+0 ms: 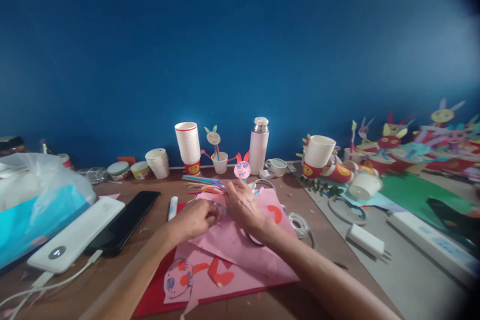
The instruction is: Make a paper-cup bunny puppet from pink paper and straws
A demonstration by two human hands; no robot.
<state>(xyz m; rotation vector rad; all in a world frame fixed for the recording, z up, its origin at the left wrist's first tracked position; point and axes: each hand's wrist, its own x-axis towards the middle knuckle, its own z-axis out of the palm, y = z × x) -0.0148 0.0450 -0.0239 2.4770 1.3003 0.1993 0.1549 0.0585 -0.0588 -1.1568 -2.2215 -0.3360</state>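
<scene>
Pink paper sheets (225, 242), layered askew on a red sheet (157, 290).
Overlapping, with a curved orange-red cutout (275, 213) on the upper one, toward its right edge; on the lower, more orange-red pieces (225, 278) beside a face drawn in blue (177, 281). Along the far edge, slender multicoloured sticks (204, 190) in a loose bunch; close by, upright, a pink rabbit-face cutout (242, 170) with red ears and blue-drawn features.

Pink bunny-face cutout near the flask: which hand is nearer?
Right. In the head view, the right hand is just below the bunny-face cutout; the left hand is farther off, lower and to its left.
</scene>
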